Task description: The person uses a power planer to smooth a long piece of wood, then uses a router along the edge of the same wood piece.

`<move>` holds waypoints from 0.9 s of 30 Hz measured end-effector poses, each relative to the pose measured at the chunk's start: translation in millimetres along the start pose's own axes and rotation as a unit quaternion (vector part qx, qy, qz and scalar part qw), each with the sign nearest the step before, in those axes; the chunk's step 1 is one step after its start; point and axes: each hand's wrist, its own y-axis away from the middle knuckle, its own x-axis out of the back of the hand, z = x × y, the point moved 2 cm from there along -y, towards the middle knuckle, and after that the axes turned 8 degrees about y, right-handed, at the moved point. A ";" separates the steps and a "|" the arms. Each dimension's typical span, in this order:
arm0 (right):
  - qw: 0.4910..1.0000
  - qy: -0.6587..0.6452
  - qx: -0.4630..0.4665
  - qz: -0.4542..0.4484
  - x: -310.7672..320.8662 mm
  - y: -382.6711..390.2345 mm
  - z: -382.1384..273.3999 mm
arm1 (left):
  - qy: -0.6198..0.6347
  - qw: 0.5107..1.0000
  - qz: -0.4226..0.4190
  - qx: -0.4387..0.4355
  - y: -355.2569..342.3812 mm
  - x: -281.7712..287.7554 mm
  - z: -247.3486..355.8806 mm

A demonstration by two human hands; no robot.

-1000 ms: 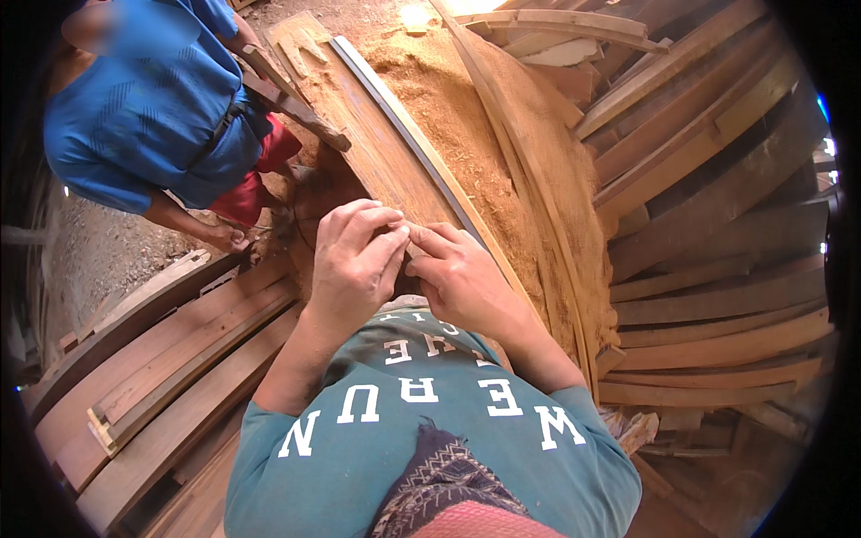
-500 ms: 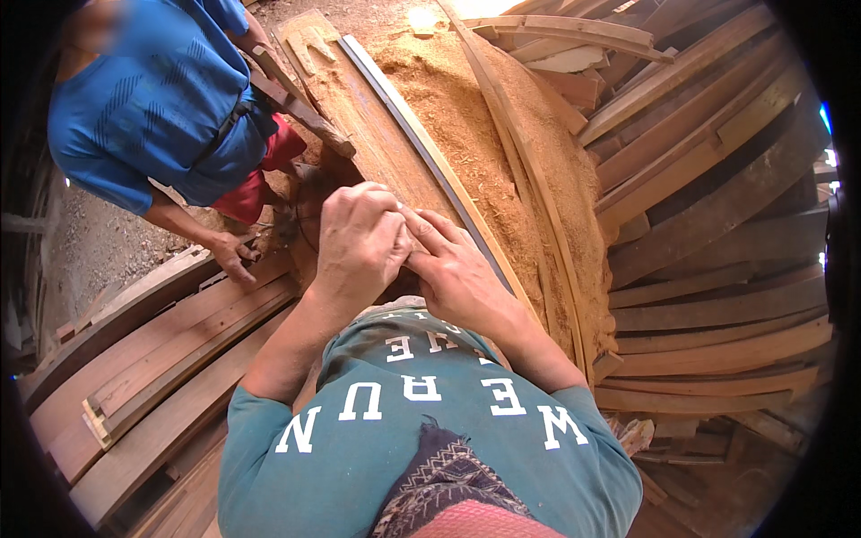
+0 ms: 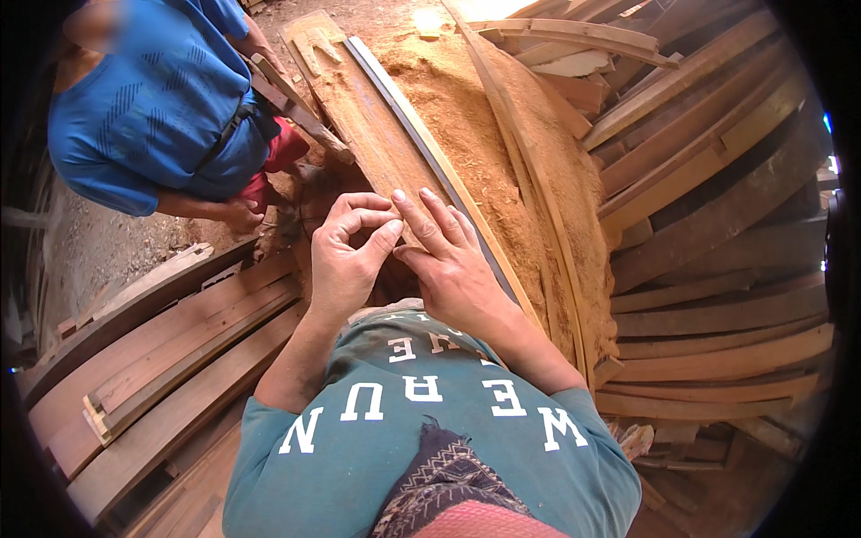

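Note:
My left hand (image 3: 350, 255) is raised in front of my belly, its thumb and fingers curled into a pinch with a gap behind the tips. Whatever may be between those tips is too small to make out. Beside it, my right hand (image 3: 448, 242) is held palm down, fingers stretched out and slightly apart, holding nothing visible. The left fingertips are close to the right index finger and thumb; I cannot tell if they touch. Beyond both hands runs a long wooden plank (image 3: 377, 134) dusted with sawdust, with a pale-edged strip (image 3: 421, 139) along its right side.
A person in a blue shirt (image 3: 161, 117) stands at the far left, near a rough wooden beam (image 3: 300, 117). Sawdust (image 3: 529, 170) is heaped right of the plank under a thin curved strip (image 3: 516, 134). Curved boards (image 3: 717, 314) are stacked at right, more planks (image 3: 179, 336) at left.
My hands were pressed together with fingers folded; now they have parted slightly and the right fingers have straightened. The other person's lower hand has drawn back from the left planks toward the body.

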 end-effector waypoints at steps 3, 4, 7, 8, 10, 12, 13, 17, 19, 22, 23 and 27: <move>0.999 0.047 0.003 -0.008 -3.7 -1.0 -0.9 | -0.018 1.000 0.007 0.004 -1.1 -0.2 -1.0; 0.998 0.064 0.005 -0.008 -4.5 -1.5 -0.8 | -0.018 1.000 0.008 0.007 -2.0 -0.4 -2.0; 0.991 0.126 0.008 -0.033 -9.6 -0.5 1.4 | -0.040 0.999 0.009 0.017 -4.8 -0.5 -7.4; 0.990 0.140 0.009 -0.034 -11.7 0.7 3.1 | -0.052 0.998 0.008 0.020 -6.5 -1.4 -9.5; 0.985 0.166 0.012 -0.039 -16.8 2.1 4.6 | -0.065 0.997 0.006 0.044 -10.0 -0.8 -15.0; 0.981 0.183 0.009 -0.062 -17.6 0.0 2.6 | -0.076 0.995 0.004 0.060 -13.6 0.7 -20.9; 0.979 0.190 0.007 -0.075 -18.4 -0.6 1.8 | -0.081 0.995 0.003 0.064 -15.8 1.4 -23.9; 0.980 0.183 0.007 -0.081 -23.7 -0.4 2.7 | -0.142 0.989 0.005 0.038 -18.4 1.2 -30.8; 0.982 0.171 0.008 -0.075 -26.6 0.0 3.1 | -0.147 0.989 0.009 0.032 -18.1 1.0 -31.8; 0.991 0.107 0.006 -0.077 -24.7 -3.5 5.8 | -0.136 0.990 0.018 0.020 -17.5 3.4 -34.7; 0.994 0.077 0.003 -0.079 -22.7 -4.8 6.7 | -0.129 0.991 0.021 0.015 -17.2 4.5 -35.3; 0.997 -0.056 -0.001 -0.049 -15.5 -6.0 10.7 | -0.100 0.994 0.048 -0.003 -15.7 8.7 -33.4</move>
